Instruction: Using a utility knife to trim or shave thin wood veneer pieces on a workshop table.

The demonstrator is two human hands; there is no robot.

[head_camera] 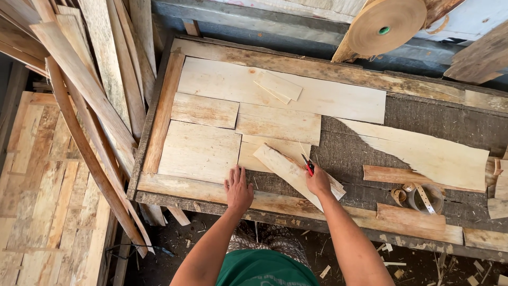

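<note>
Rough wooden boards and planks lean on the wall beside the workbench [159,114], and a big roll of brown tape [385,24] hangs above its far edge. On the workbench many thin pale veneer sheets [280,92] lie flat, edge to edge.

My left hand [238,189] presses flat on the near rail of the workbench, fingers spread a little, holding nothing. My right hand [318,181] is closed around a small cutter with red handle [308,166]; I cannot tell how its blade stands.

Under this hand lies a narrow veneer strip [288,170], near the front middle of the workbench. Its long axis goes diagonal, from the far left down to the near right. It looks pale, thin, with a brown rough edge on one side. To the right on the workbench stands a small tape roll [426,198].
</note>
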